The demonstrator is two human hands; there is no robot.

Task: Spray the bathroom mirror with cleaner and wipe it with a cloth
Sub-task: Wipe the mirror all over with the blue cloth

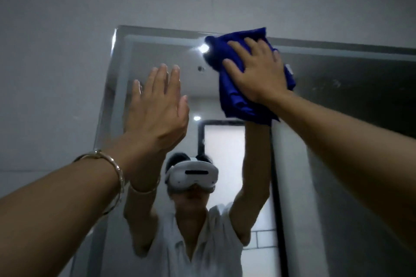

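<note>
Against the grey wall (67, 29), the bathroom mirror (351, 105) is seen from below, its bevelled top edge running across the upper half of the view. Faint streaks and specks can be made out on its right part, so most of the wiping is judged to be left to do. No spray bottle is shown.

A crumpled blue cloth (234, 99) is held flat on the glass right at the top edge, left of the mirror's middle. Its long axis runs up and down, with a fold hanging below the palm. It is pressed there by the right hand (258, 72), whose fingers are spread and straight over the fabric, not curled round it.

The left hand (157, 108) is raised lower and to the left, near the mirror's left edge, with its fingers straight, together and holding nothing. Whether it touches the glass cannot be told. A metal bracelet (113, 165) is worn on that wrist.

Since the marked glass lies to the right of and below the cloth, the next stroke is best made that way by the right hand.
</note>
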